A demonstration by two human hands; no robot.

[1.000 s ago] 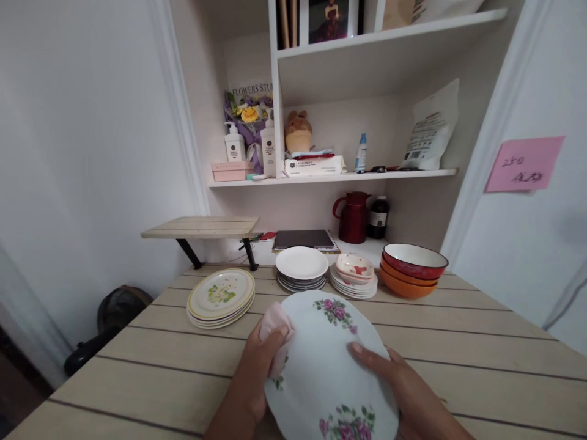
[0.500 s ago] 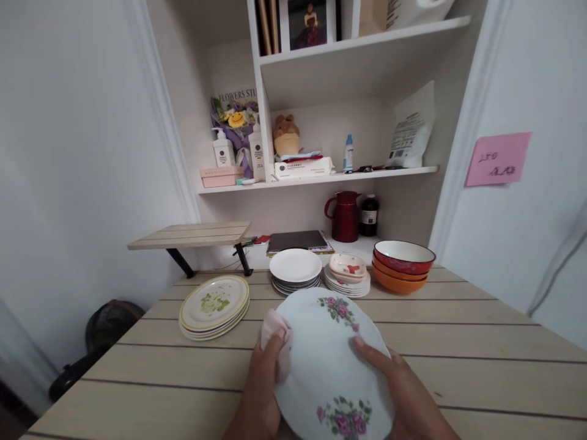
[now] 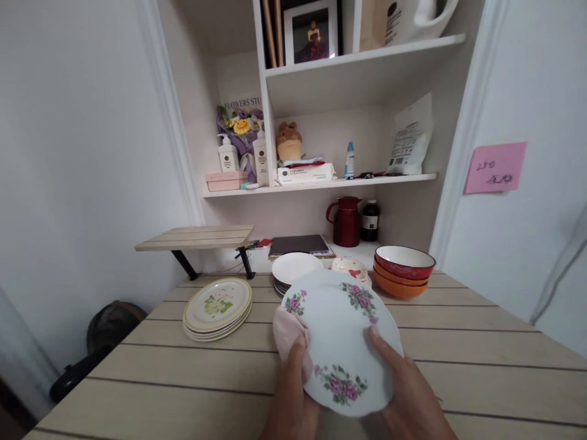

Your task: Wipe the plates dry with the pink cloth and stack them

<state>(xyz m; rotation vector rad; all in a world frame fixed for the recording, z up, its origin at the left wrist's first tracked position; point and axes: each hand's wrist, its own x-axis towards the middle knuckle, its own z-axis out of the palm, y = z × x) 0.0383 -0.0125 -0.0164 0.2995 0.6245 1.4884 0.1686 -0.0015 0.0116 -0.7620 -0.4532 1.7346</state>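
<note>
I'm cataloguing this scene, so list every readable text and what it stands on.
"FLOWERS STU", cut off: backing behind the bouquet.
"250": pink note; the handwriting below it is unclear.
Too small or blurred: labels on the pump bottles, pink box, white box, blue-capped bottle, white pouch, dark bottle and upper-shelf packaging.

One head-worn camera, facing the white shelves [image 3: 358,79] ahead.
From where I stand, it looks forward and down from the near side of the wooden table [image 3: 160,391], close above the left hand [image 3: 293,388], the right hand [image 3: 410,391] and the floral plate [image 3: 342,339], wide enough to catch walls [image 3: 82,153] on both sides.
</note>
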